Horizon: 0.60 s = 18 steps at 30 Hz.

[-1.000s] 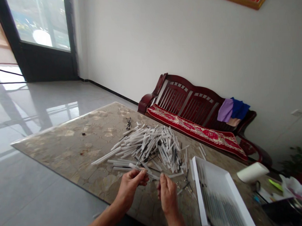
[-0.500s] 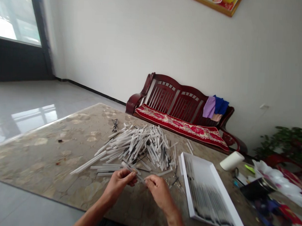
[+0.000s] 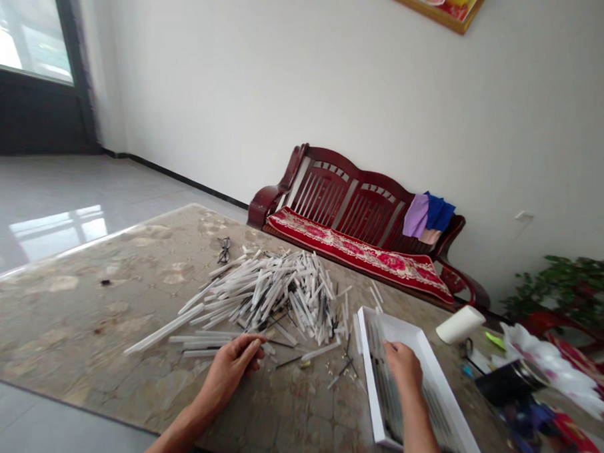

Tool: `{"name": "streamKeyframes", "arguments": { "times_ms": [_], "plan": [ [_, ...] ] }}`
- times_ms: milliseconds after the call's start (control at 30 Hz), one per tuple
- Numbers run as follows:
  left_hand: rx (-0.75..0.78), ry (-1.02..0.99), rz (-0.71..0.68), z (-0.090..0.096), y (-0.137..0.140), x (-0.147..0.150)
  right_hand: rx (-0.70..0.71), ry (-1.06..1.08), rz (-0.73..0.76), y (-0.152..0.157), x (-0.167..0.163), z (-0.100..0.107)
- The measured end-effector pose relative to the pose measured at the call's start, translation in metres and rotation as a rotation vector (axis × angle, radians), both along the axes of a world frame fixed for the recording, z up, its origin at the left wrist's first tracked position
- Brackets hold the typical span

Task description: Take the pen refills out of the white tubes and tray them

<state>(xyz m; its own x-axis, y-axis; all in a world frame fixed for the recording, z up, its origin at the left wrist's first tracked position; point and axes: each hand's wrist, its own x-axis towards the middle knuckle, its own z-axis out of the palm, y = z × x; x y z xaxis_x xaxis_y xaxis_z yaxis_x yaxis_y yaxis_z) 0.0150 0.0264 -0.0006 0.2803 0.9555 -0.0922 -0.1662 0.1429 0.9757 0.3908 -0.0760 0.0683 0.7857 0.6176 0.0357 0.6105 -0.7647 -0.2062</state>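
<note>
My left hand hovers over the table's near side, by the front of a pile of white translucent tubes. Its thumb and fingers are pinched together; whatever may be between them is hidden. Over the left half of a shallow white box is my right hand, closed on what appears to be a thin translucent tube, mostly covered by the fingers. Rows of slender clear tubes with dark ends lie inside the box, partly behind my right forearm. Dark thin sticks and tiny pale bits lie between the hands.
Black-framed glasses lie behind the pile. Right of the box are a white roll, a black cylinder and a crumpled white plastic bag. A dark red wooden bench stands beyond the table.
My hands have parted. The right one has moved right, from the front of the pile to over the white box; the left has stayed near the pile.
</note>
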Motion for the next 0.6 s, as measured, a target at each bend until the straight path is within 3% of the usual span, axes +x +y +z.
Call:
{"name": "streamKeyframes", "arguments": {
  "times_ms": [133, 300, 600],
  "plan": [
    [0.002, 0.000, -0.021, 0.000, 0.000, 0.001, -0.104, -0.014, 0.004, -0.001, 0.009, -0.008],
    [0.026, 0.017, -0.049, 0.000, -0.001, 0.000, -0.143, -0.079, 0.024, 0.003, -0.005, -0.005],
    [0.076, 0.076, -0.091, -0.003, -0.003, 0.000, -0.230, -0.172, 0.294, 0.069, -0.068, -0.015]
  ]
}}
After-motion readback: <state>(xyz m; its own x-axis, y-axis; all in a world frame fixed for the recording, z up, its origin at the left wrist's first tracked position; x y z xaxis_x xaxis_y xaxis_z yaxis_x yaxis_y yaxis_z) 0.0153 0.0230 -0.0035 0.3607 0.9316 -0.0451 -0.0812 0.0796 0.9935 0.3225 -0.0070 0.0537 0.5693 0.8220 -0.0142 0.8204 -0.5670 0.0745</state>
